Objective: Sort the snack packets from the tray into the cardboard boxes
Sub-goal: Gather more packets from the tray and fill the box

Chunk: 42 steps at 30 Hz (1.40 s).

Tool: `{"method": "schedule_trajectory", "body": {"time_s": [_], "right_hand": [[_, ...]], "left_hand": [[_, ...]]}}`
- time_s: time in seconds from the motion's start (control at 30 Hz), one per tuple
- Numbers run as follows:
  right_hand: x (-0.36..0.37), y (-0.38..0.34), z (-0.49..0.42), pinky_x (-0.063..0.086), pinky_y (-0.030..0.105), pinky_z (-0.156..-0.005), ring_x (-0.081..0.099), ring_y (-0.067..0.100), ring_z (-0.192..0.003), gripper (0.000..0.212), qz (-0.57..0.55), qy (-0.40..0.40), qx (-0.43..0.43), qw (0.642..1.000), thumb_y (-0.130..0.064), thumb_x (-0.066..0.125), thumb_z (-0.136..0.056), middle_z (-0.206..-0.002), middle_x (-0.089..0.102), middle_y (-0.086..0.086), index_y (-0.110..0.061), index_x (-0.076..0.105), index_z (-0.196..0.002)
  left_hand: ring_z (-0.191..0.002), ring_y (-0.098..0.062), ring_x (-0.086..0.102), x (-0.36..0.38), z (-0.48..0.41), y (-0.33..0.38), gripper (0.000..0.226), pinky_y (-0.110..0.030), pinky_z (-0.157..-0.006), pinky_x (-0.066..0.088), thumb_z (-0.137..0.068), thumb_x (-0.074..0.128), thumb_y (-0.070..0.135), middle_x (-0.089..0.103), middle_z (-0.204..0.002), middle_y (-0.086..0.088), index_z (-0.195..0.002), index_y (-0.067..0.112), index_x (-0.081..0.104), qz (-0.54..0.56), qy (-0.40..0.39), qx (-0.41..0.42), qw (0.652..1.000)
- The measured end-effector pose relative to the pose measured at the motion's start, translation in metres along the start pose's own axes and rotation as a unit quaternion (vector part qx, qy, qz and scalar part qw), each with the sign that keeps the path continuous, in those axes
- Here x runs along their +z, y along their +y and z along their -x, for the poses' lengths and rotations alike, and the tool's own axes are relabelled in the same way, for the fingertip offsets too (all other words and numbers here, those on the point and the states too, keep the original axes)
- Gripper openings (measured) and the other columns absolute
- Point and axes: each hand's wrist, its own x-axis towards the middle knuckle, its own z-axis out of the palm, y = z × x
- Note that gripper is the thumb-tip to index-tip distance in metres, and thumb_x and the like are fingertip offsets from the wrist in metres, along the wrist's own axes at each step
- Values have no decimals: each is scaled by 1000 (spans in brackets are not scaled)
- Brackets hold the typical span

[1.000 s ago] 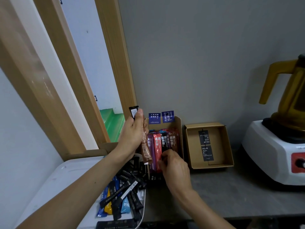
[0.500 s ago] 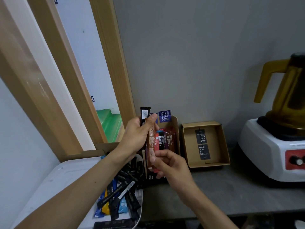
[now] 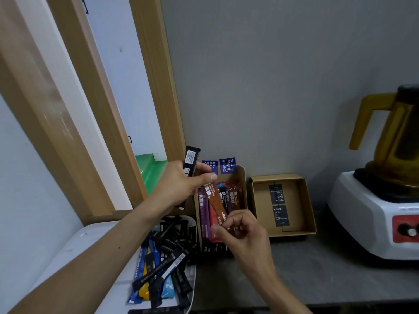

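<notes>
Brown packet (image 3: 216, 205): hung slanted in front of the filled box. Its lower end was pinched between the thumb and curled fingers of my right hand (image 3: 244, 232), and its upper end met the left thumb.
Left hand (image 3: 179, 186): fingers were curled round a black packet (image 3: 190, 162), which stood up out of the fist. I could not tell whether this hand also gripped the brown packet.
Handling, as I judged it: a light, thin, pliant film stick, probably slick. It looked stiff enough lengthwise to slot in on end, and best taken by a flat sealed end rather than the filled middle.
Filled box (image 3: 242, 184): cardboard, just behind the hands and against the wall. Purple, red and dark packets stood upright in it, closely packed.
Empty box (image 3: 260, 209): cardboard, just beside the filled box on the right, with printed black labels on its floor.
Tray (image 3: 90, 241): white, at lower left, near the filled box. Loose packets (image 3: 163, 257), mostly black with some blue and yellow, lay heaped at its right end, not yet sorted.
Blender (image 3: 374, 218): white base with an amber jug, far right, well apart from the boxes.
</notes>
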Motion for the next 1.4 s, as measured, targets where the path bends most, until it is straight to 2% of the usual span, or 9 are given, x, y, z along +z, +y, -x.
{"method": "schedule_trajectory", "body": {"time_s": [0.13,0.27,0.4,0.57,0.7,0.8,1.13,1.3,1.4], "right_hand": [[-4,1,3,62,27,-74,69,14,-106,16,-52,11,10,999,-32,82,-74,-101,68,-8,-22,72,-81],[-4,3,5,64,34,-75,73,11,-100,24,-27,14,65,997,-20,88,-76,-99,75,-4,-18,68,-89],[-2,3,3,64,30,-74,72,3,-89,25,107,22,71,991,-29,89,-76,-92,74,-8,-28,65,-83],[-6,10,2,55,14,-73,63,-3,-92,21,383,-3,-40,923,-52,72,-88,-108,62,-22,-38,57,-93],[-2,16,0,55,19,-87,65,2,-107,27,461,-39,-53,885,-52,60,-97,-124,64,-15,-34,56,-117],[4,17,-6,57,22,-87,69,7,-105,26,496,-46,-59,865,-48,53,-102,-123,67,-9,-30,53,-122],[9,34,-12,56,24,-90,64,10,-109,20,517,-94,-113,844,-32,60,-99,-121,63,-7,-28,66,-118],[7,35,-16,58,29,-86,64,14,-108,20,527,-107,-126,834,-26,59,-98,-119,62,-5,-24,66,-117],[6,34,-16,59,32,-86,65,18,-108,21,524,-113,-130,834,-26,59,-97,-119,64,-2,-21,66,-116]], "left_hand": [[-86,-11,76,-4,-1,0,12,-17,-50,49,-90,75,31,78,-95,1,-100,24,76,-9,-10,-27,1000],[-96,-9,72,-8,-4,-1,9,-16,-61,51,-89,76,31,76,-100,7,-98,28,78,-53,-17,5,998],[-95,1,69,6,-7,-5,8,-30,-79,58,-86,80,34,75,-96,16,-92,36,76,-144,23,80,986],[-85,5,66,23,-22,7,13,-18,-70,51,-89,77,31,76,-96,14,-103,30,77,-268,-63,83,958],[-86,-1,69,35,-42,10,12,-27,-77,56,-88,77,15,76,-89,12,-96,24,79,-310,-142,64,938],[-86,-4,69,43,-52,4,9,-36,-81,60,-85,81,18,75,-87,13,-91,24,78,-339,-133,64,929],[-67,-17,62,61,-60,-15,13,-33,-52,45,-85,77,11,63,-71,1,-78,14,66,-457,-40,122,880],[-78,-18,66,58,-58,-16,24,-37,-68,56,-79,85,27,69,-84,1,-89,16,66,-378,-41,104,919],[-78,-7,62,56,-50,0,34,-27,-63,45,-97,61,53,65,-89,7,-106,20,61,-270,-19,99,958]]}}
